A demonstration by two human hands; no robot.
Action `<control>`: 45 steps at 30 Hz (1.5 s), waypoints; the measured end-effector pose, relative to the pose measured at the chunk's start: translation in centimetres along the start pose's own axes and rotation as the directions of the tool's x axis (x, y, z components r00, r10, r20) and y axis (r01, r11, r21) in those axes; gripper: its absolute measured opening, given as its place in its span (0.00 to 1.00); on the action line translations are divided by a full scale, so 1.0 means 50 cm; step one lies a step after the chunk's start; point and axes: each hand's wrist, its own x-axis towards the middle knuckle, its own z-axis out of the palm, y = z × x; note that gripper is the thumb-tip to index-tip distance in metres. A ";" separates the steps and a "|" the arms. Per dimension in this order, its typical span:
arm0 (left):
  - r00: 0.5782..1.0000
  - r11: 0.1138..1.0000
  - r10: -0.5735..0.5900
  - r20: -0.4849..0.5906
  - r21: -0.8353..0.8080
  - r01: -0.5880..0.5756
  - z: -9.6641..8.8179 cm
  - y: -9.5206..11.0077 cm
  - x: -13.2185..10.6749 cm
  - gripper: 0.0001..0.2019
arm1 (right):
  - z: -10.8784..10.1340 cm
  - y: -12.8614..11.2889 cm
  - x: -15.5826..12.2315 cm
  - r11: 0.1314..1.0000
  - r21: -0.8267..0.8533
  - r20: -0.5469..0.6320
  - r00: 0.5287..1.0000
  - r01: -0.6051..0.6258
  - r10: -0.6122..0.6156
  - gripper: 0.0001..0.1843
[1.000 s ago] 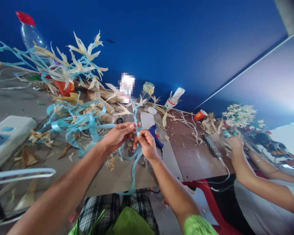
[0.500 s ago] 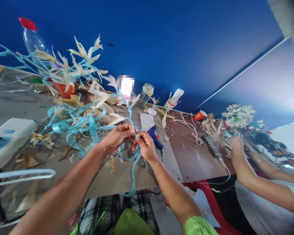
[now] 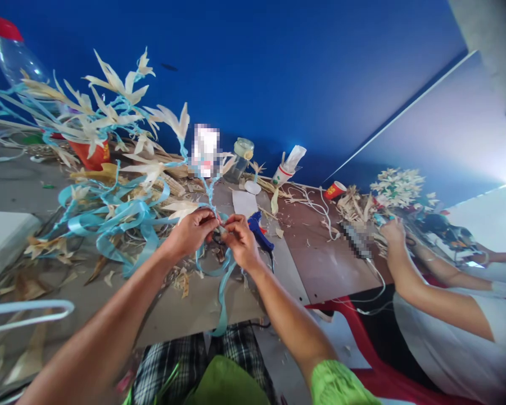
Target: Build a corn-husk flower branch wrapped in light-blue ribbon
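Fine pinch work, dead centre

Head view, looking down from my remote seat. I have the blue-wrapped stem (image 3: 211,194) at mid-view, raised over the near part of the table (image 3: 168,318), forking upward into thin twigs tipped with pale, husk-like blooms (image 3: 172,121).

Left hand (image 3: 197,228): thumb and forefinger closed, pinching the stem near its base. Right hand (image 3: 241,242): fingertips closed just beside the left's, gripping the lower end; stem and ribbon too small there for me to tell apart. A ribbon tail (image 3: 222,298) hangs below the hands toward the table's near edge.

Nearby: blue tool (image 3: 261,232) with a cord, just beyond the right hand. Loose heap of blue ribbon (image 3: 130,219) to the left. Behind it, a red cup (image 3: 91,154), more husk blooms spreading over it. Lidded jar (image 3: 238,160) by the blue wall (image 3: 278,67).

Far right, a co-worker's hand (image 3: 393,232) near a pale flower bunch (image 3: 396,188); its grip I can't tell.
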 end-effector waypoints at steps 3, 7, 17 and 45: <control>0.998 0.984 -0.046 0.050 -0.171 0.054 -0.002 0.000 0.002 0.12 | -0.001 -0.001 0.003 0.989 0.129 0.018 0.997 -0.075 0.073 0.13; 0.991 0.933 -0.067 0.113 -0.346 0.103 -0.011 0.004 0.000 0.15 | 0.000 0.006 0.004 0.953 0.275 0.077 0.991 -0.130 0.113 0.13; 0.997 0.987 -0.077 -0.027 -0.143 0.073 -0.023 0.005 0.006 0.18 | -0.007 0.027 0.011 0.949 0.255 0.023 0.983 -0.183 0.183 0.18; 0.983 0.983 -0.019 0.181 -0.174 0.051 -0.042 0.008 0.001 0.16 | -0.017 -0.078 0.033 0.480 -0.839 0.456 0.813 0.256 0.362 0.20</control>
